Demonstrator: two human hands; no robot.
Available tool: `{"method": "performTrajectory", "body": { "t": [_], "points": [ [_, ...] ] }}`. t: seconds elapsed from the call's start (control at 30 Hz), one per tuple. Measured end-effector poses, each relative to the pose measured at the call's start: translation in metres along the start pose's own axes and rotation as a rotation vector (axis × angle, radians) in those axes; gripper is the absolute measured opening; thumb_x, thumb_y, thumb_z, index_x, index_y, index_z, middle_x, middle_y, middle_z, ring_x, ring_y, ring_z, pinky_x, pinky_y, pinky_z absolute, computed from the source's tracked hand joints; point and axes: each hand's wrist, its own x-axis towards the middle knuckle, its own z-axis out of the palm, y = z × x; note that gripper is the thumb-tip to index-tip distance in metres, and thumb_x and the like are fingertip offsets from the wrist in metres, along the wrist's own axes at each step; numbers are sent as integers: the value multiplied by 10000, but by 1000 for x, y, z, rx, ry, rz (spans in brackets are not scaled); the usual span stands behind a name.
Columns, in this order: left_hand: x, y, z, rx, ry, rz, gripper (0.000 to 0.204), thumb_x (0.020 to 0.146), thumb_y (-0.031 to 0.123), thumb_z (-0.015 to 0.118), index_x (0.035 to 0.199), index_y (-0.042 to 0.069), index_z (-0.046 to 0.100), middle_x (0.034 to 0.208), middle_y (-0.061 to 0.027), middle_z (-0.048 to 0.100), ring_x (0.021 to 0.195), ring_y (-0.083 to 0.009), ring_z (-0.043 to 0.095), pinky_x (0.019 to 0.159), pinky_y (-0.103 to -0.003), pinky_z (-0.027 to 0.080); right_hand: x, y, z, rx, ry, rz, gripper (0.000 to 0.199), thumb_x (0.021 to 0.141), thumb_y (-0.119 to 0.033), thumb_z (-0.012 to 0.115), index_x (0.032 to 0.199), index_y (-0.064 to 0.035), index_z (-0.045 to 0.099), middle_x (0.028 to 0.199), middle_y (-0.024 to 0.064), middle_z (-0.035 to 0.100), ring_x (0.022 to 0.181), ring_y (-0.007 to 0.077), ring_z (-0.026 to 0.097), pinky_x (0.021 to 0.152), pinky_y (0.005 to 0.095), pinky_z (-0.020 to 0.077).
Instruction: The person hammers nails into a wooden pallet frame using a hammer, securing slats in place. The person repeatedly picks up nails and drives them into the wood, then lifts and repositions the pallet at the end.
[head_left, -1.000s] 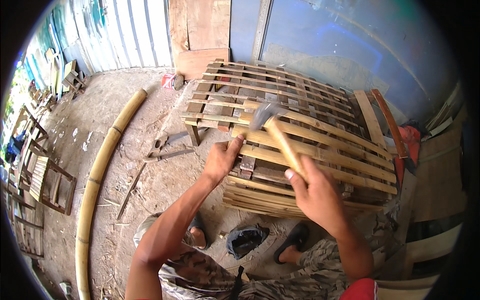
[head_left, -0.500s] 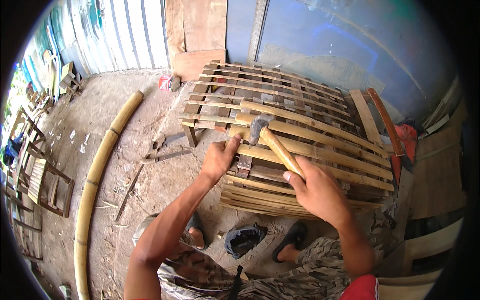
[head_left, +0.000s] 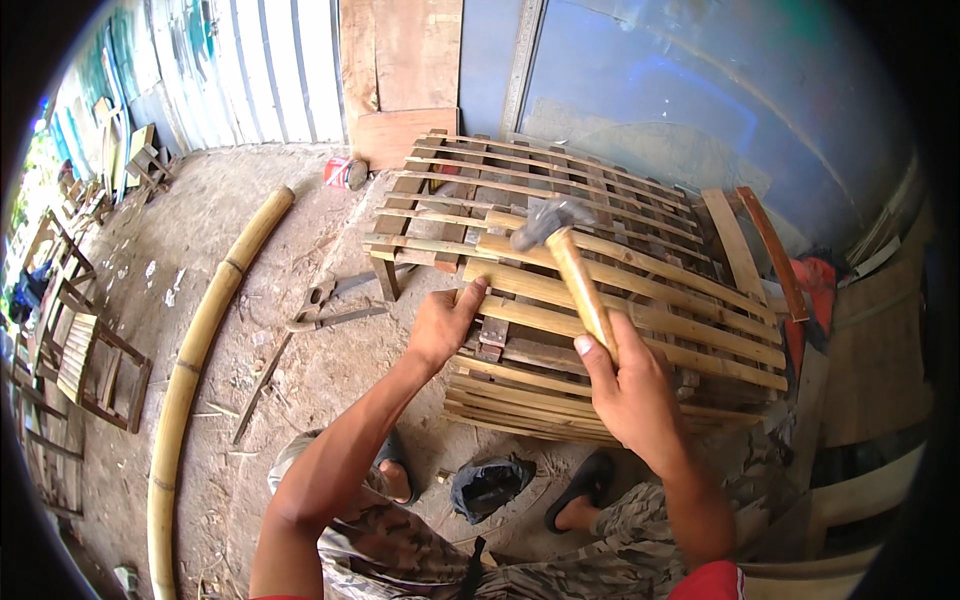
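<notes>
Your left hand (head_left: 445, 325) has its thumb on the left end of a bamboo slat (head_left: 530, 284); the other fingers curl below, and whether they pinch the slat I cannot tell. Your right hand (head_left: 632, 385) has its fingers wrapped tightly round the handle of a hammer (head_left: 580, 290), whose blurred head is over the slats, near that thumb. A glancing or misaimed blow could catch your thumb, and one too close to the slat's end might split it. If that slat is loose, weak pressure from the left could let it skid. The slat lies across a low slatted frame (head_left: 489, 338), with a bundle of slats (head_left: 520, 412) along its near side. Beyond, a black bag (head_left: 490, 487) sits between your feet, where a careless step could snag it.
</notes>
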Motion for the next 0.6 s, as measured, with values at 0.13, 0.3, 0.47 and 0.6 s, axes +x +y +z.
{"method": "performTrajectory", "body": {
  "t": [0.13, 0.3, 0.47, 0.6],
  "points": [
    [0, 6, -1, 22, -65, -51, 789, 931, 674, 546, 709, -75, 651, 631, -189, 613, 653, -234, 614, 675, -430, 496, -6, 13, 9, -81, -228, 101, 194, 1002, -188, 584, 1058, -7, 539, 681, 223, 630, 641, 452, 637, 574, 510, 476],
    [5, -5, 0, 25, -3, -38, 775, 929, 665, 553, 698, -69, 650, 628, -189, 613, 644, -235, 608, 664, -436, 493, -4, 15, -1, -100, -128, 20, 228, 1001, -203, 602, 1100, -7, 544, 694, 219, 602, 649, 390, 637, 595, 475, 465],
    [7, -8, 2, -7, -32, -38, 774, 929, 659, 557, 699, -75, 647, 627, -195, 611, 641, -236, 607, 666, -438, 494, -6, 5, 4, -15, -49, 23, 193, 992, -165, 594, 1054, 5, 527, 709, 215, 636, 621, 449, 626, 577, 507, 483],
    [3, 0, 0, 27, -33, -37, 775, 932, 660, 551, 707, -76, 650, 626, -191, 609, 643, -233, 606, 667, -435, 494, -5, 17, -1, -172, -191, 27, 226, 992, -218, 605, 1041, -10, 533, 718, 241, 623, 688, 482, 608, 602, 523, 451]
  ]
}}
